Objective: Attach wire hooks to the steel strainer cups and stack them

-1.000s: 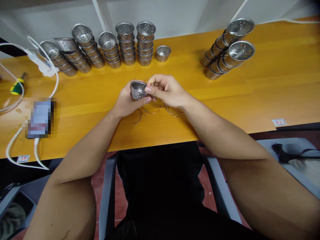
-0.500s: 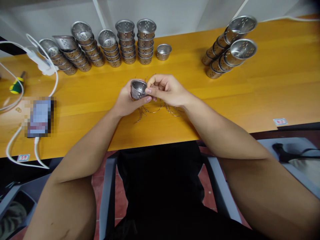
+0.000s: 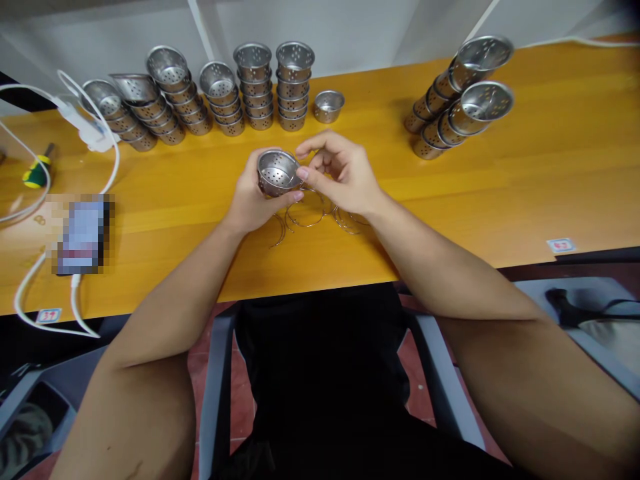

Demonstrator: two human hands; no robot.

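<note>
My left hand (image 3: 253, 200) is closed around a small perforated metal cup (image 3: 278, 175), its mouth tilted up towards me and its holes showing inside. My right hand (image 3: 340, 170) is at the cup's right rim, with thumb and index finger apart and nothing seen between them. The thumb tip is close to the rim; whether it touches, I cannot tell. Below the hands, several thin curved wires (image 3: 305, 222) lie on the table, partly hidden by the fingers and the right wrist.
Stacks of similar cups (image 3: 254, 87) line the back left of the wooden table (image 3: 500, 200). One single cup (image 3: 329, 107) stands beside them. Two leaning stacks (image 3: 453, 107) are at right. A phone (image 3: 83, 233), a white cable (image 3: 23, 293) and a screwdriver (image 3: 37, 172) lie at left.
My right thumb and index finger have parted, the index finger lifting off the rim. The cup has turned in my left hand, so more of its inside shows.
</note>
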